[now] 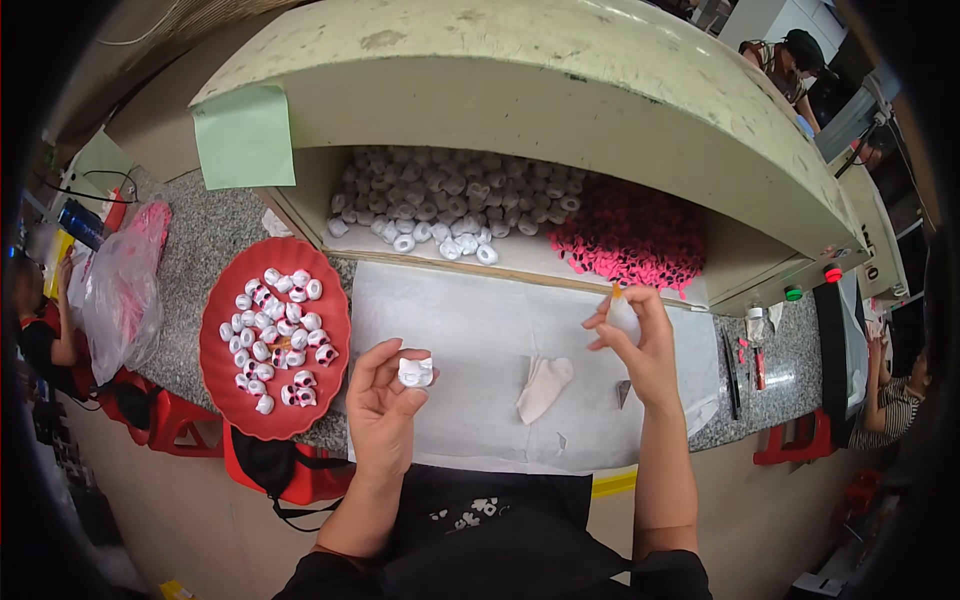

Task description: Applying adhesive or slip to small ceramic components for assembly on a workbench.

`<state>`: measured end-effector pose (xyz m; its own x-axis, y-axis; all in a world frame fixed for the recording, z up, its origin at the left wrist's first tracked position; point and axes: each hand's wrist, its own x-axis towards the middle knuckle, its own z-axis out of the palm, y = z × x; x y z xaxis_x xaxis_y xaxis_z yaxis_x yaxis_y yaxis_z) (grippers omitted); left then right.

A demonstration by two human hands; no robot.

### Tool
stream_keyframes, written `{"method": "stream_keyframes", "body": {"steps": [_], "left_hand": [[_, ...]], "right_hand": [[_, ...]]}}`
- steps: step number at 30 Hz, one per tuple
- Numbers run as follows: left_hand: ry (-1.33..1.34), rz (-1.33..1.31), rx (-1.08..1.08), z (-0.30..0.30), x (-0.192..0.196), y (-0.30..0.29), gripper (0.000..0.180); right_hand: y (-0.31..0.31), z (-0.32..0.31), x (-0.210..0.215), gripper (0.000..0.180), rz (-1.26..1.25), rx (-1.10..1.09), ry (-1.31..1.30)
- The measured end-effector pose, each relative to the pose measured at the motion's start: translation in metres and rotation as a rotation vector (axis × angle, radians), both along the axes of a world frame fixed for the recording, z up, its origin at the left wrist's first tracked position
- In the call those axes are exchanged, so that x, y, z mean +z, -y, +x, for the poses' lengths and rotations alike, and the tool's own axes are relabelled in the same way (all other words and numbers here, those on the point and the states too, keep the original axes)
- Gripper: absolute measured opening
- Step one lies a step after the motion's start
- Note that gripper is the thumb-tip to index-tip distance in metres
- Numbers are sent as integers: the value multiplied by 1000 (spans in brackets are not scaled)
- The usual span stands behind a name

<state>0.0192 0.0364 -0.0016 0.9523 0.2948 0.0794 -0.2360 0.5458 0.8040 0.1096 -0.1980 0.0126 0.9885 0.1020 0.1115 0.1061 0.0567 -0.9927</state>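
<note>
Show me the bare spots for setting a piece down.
The white sheet is free between the left hand and folded cloth, and along its top edge. The red plate and shelf recess are crowded.

From my remote seat I find few things of this sort. A pale green paper note [244,136], roughly square, hangs off the front edge of the cream hood at about ten o'clock; I can make out no marking on it. Further out at nine o'clock, a clear plastic bag [120,290] with pink contents slumps on the speckled counter [200,250]. Beyond it, a dark blue flat package [80,222] lies at the far left edge.
</note>
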Motion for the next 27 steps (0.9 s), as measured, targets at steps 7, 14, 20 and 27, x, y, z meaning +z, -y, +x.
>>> {"method": "stream_keyframes", "body": {"steps": [7,14,20,27], "left_hand": [[-35,16,-32,-7,-3,-4,37],[-56,-65,-112,2,-11,-3,36],[-48,-75,-300,8,-10,17,37],[-53,-38,-330,2,-10,27,35]], "right_hand": [[-4,50,-32,22,-927,-58,386],[6,46,-43,32,-1041,-3,539],[-31,-11,-2,12,-274,102,73],[-50,-56,3,11,28,65,-202]]}}
